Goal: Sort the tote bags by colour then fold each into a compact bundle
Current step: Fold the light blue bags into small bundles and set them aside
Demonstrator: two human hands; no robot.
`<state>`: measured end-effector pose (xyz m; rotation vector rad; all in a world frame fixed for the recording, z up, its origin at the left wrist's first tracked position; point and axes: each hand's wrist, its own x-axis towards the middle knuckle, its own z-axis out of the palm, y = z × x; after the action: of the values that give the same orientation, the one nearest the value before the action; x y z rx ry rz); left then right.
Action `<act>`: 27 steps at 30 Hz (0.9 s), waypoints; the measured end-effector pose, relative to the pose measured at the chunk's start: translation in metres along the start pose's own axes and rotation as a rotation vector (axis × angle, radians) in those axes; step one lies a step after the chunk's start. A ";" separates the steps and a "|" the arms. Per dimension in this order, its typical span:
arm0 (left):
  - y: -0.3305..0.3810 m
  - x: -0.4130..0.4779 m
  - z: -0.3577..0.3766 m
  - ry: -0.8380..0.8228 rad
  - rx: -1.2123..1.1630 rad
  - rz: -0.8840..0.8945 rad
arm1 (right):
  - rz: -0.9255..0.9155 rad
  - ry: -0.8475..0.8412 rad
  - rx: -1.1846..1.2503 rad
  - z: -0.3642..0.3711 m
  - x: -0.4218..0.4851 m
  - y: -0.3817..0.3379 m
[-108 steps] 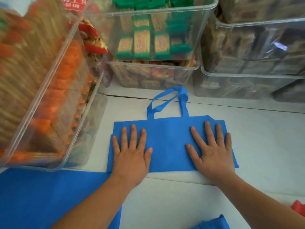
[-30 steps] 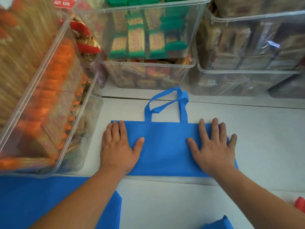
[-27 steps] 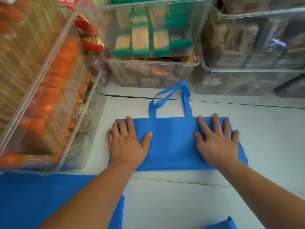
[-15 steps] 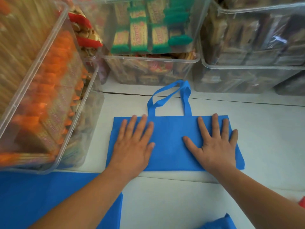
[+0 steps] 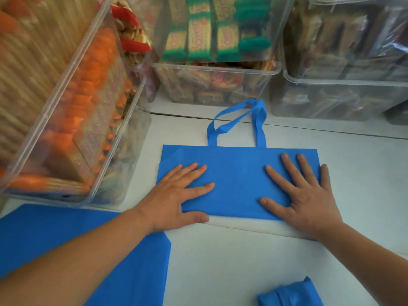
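Note:
A blue tote bag (image 5: pixel 237 182), folded into a wide flat strip, lies on the white table (image 5: pixel 220 261) with its handles (image 5: pixel 238 122) pointing away from me. My left hand (image 5: pixel 176 199) presses flat on the strip's left part, fingers straight, thumb along the near edge. My right hand (image 5: pixel 302 193) lies flat with spread fingers on the right part. A second blue tote bag (image 5: pixel 123 257) lies flat under my left forearm. A folded blue bundle (image 5: pixel 289 294) shows at the bottom edge.
Clear plastic bins of packaged biscuits ring the work area: a large tilted one (image 5: pixel 61 102) at the left, stacked ones (image 5: pixel 212 62) behind the handles, and more (image 5: pixel 344 74) at the back right.
Both hands have been smoothing the folded strip. My left hand slid from the strip's left edge towards its middle and back, then turned so its fingers point right. The right hand stayed pressing on the right side.

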<state>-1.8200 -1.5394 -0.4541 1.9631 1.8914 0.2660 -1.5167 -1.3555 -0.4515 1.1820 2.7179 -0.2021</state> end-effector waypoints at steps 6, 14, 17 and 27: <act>-0.018 -0.037 0.000 0.298 0.017 0.058 | -0.224 0.196 0.083 0.011 0.001 0.002; -0.023 -0.048 -0.010 0.127 -0.266 -0.074 | -0.284 0.289 0.250 0.001 -0.013 -0.016; -0.024 -0.052 -0.011 0.053 -0.203 -0.037 | -0.222 0.178 0.268 -0.004 -0.022 -0.012; -0.025 -0.048 -0.031 -0.039 -0.145 -0.084 | -0.257 -0.136 0.354 -0.023 -0.019 0.022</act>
<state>-1.8586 -1.5816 -0.4304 1.7776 1.8690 0.3283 -1.4902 -1.3494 -0.4259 0.8453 2.7756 -0.7943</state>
